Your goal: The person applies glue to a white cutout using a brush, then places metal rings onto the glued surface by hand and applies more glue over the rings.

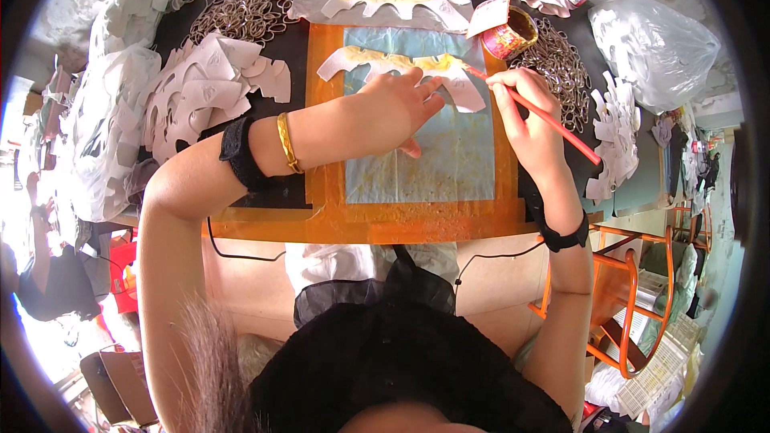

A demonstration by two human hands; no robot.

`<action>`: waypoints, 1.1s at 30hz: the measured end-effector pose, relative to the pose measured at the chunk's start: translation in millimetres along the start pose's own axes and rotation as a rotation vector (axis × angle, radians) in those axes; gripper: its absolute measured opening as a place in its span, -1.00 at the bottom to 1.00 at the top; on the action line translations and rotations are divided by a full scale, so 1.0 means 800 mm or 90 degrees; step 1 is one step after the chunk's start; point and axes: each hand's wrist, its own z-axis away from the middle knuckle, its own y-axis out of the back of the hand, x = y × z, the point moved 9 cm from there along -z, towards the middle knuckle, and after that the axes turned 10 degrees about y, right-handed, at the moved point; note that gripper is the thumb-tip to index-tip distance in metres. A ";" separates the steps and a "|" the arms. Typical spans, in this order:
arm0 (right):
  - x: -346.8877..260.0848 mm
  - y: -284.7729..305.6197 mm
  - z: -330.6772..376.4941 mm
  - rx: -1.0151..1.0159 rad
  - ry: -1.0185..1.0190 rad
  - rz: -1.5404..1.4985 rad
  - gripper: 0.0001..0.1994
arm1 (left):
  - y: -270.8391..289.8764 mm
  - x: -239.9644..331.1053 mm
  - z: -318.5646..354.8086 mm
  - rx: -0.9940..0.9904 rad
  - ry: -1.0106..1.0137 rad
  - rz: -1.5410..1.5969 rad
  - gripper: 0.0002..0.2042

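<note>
On a pale blue sheet (417,168) lies a white, scalloped cut-out piece (466,98) with yellowish paste along its upper edge. My left hand (397,116) reaches across from the left, its fingers stretched out and resting on or just over the middle of that piece, hiding part of it. A thin red-handled brush (565,132) is pinched in my right hand (525,116). Its tip touches or nearly touches the pasted edge at the piece's right end. Close to the right hand, an open red-and-yellow tin (507,37) is smeared with paste.
Two similar pieces (397,6) with metal rings lie beyond. Metal rings are heaped at left (245,12) and right (557,72). White cut-outs (200,88) pile up at left; others (616,140) lie at right near a clear plastic bag (654,52). An orange-framed stool (630,297) stands at right.
</note>
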 end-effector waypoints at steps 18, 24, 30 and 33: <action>-0.035 -0.006 0.013 0.007 0.002 0.018 -0.94 | -0.010 0.003 0.023 0.060 0.020 0.081 -0.44; -0.057 -0.026 0.004 -0.011 0.059 0.008 -0.89 | -0.002 0.003 0.029 0.052 0.017 0.127 -0.49; -0.058 -0.030 0.008 -0.038 0.045 0.016 -0.91 | -0.007 0.002 0.031 0.042 0.012 0.111 -0.44; -0.067 -0.036 0.005 -0.041 0.071 -0.033 -0.91 | -0.010 0.004 0.029 0.010 0.034 0.110 -0.40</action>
